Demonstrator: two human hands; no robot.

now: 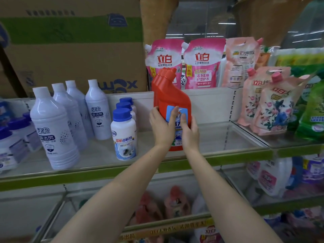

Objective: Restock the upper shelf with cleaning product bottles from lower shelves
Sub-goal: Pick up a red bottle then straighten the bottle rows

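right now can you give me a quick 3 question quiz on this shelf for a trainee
1. True or false: both hands hold the red bottle.
2. What colour are the caps on the short white bottles left of it? A green B blue C pink
3. Fill in: the pink pouches stand ___ the red bottle.

Key: 1 true, left hand and right hand grip it; 2 B; 3 behind

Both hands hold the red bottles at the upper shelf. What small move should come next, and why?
Probably release and draw back. The red bottles appear to stand upright on the shelf in a row, right of the blue-capped bottles, while the left hand and right hand grip the front one; contact underneath is hidden.
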